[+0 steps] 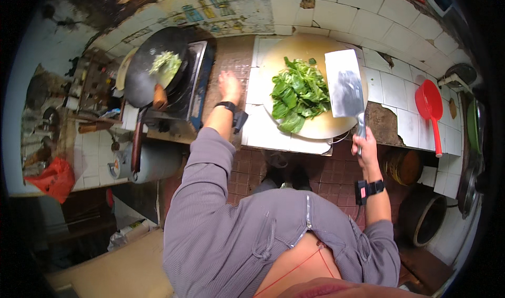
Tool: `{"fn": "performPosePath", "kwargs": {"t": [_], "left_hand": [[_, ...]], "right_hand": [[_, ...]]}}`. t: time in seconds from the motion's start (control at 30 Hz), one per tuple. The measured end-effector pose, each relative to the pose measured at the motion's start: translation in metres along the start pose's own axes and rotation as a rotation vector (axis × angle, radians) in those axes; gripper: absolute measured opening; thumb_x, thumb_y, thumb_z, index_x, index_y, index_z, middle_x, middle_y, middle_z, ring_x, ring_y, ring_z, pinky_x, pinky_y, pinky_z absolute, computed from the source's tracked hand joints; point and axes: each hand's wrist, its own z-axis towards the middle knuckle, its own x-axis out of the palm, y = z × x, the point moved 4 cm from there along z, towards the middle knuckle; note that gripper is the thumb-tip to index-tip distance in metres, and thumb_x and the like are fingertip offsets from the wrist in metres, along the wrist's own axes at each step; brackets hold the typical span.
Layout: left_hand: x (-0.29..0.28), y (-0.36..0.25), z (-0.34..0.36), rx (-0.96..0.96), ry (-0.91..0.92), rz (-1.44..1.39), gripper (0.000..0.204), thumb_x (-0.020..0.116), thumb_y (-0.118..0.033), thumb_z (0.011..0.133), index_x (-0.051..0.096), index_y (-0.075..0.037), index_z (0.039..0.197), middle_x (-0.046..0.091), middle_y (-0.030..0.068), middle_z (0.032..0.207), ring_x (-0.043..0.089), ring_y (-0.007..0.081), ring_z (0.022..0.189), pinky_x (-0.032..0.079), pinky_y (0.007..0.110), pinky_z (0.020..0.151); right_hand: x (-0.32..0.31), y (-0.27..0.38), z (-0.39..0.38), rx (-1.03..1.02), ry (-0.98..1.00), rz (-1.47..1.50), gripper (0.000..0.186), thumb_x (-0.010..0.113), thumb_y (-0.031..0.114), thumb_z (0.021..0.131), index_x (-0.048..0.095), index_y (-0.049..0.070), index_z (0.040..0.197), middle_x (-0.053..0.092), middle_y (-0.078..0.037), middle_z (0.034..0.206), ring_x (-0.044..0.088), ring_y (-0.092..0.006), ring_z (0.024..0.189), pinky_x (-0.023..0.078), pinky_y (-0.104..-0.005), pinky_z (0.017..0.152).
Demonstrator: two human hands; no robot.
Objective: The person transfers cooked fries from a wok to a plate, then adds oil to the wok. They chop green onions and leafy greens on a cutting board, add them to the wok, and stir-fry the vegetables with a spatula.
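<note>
My right hand [366,148] is closed round the handle of a cleaver [345,90]. Its broad, wet blade is held over the right side of a round cutting board [321,129]. To the left of the blade, a heap of cut leafy greens [299,93] covers the middle of the board. My left hand [230,87] is empty, its fingers apart, above the brown strip between stove and board. On the gas stove [195,82] at the left sits a dark wok [150,50] with pale green shreds [165,63] in it. A wooden handle [160,97] sticks out of the wok toward me.
A red plastic dipper [430,102] is at the right by the tiled wall. Below the stove stands a grey gas cylinder [157,161]. The wok's long handle [138,145] juts past the counter edge. A red plastic bag [55,179] hangs at far left.
</note>
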Motion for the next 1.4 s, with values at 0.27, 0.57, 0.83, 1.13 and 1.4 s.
{"fn": "performPosePath", "kwargs": {"t": [0.27, 0.57, 0.83, 1.13, 1.4], "left_hand": [[0.041, 0.027, 0.034, 0.036, -0.111, 0.190, 0.018, 0.042, -0.012, 0.086, 0.057, -0.004, 0.092, 0.057, 0.0140, 0.095, 0.056, 0.0294, 0.091, 0.050, 0.039, 0.070], [0.011, 0.022, 0.010, -0.217, -0.138, -0.424, 0.029, 0.036, -0.019, 0.088, 0.055, 0.000, 0.081, 0.055, 0.0222, 0.079, 0.053, 0.0374, 0.077, 0.042, 0.047, 0.070], [-0.208, -0.046, -0.121, 0.433, -0.601, -0.544, 0.015, 0.056, 0.004, 0.068, 0.055, -0.004, 0.080, 0.052, 0.0121, 0.076, 0.052, 0.0290, 0.073, 0.043, 0.037, 0.065], [-0.288, 0.167, -0.001, -0.208, -0.081, -0.606, 0.047, 0.061, -0.034, 0.078, 0.055, 0.003, 0.108, 0.059, 0.0184, 0.104, 0.057, 0.0312, 0.095, 0.045, 0.035, 0.081], [-0.303, 0.238, 0.004, -0.088, -0.034, -0.880, 0.087, 0.059, -0.048, 0.078, 0.018, 0.000, 0.137, 0.022, 0.0242, 0.140, 0.032, 0.0314, 0.125, 0.031, 0.037, 0.099]], "right_hand": [[-0.046, -0.038, -0.012, 0.108, -0.099, 0.225, 0.034, 0.052, 0.004, 0.078, 0.042, 0.004, 0.111, 0.048, -0.004, 0.068, 0.046, -0.0089, 0.044, 0.040, -0.0231, 0.039], [-0.036, -0.035, 0.037, 0.112, -0.011, 0.271, 0.032, 0.051, 0.003, 0.079, 0.043, 0.005, 0.110, 0.050, -0.004, 0.068, 0.048, -0.0102, 0.046, 0.041, -0.0247, 0.040], [-0.027, -0.034, 0.094, 0.181, 0.058, -0.152, 0.019, 0.049, 0.008, 0.083, 0.041, 0.003, 0.099, 0.052, -0.007, 0.067, 0.053, -0.0164, 0.048, 0.045, -0.0288, 0.041], [0.023, 0.009, 0.087, -0.077, 0.008, -1.670, 0.045, 0.061, 0.032, 0.077, 0.044, 0.000, 0.104, 0.059, -0.025, 0.092, 0.061, -0.0356, 0.081, 0.048, -0.0452, 0.067], [0.346, 0.088, -0.041, -1.444, 0.362, -1.251, 0.049, 0.069, 0.025, 0.067, 0.052, 0.009, 0.110, 0.052, -0.011, 0.108, 0.051, -0.0279, 0.101, 0.044, -0.0362, 0.084]]}}
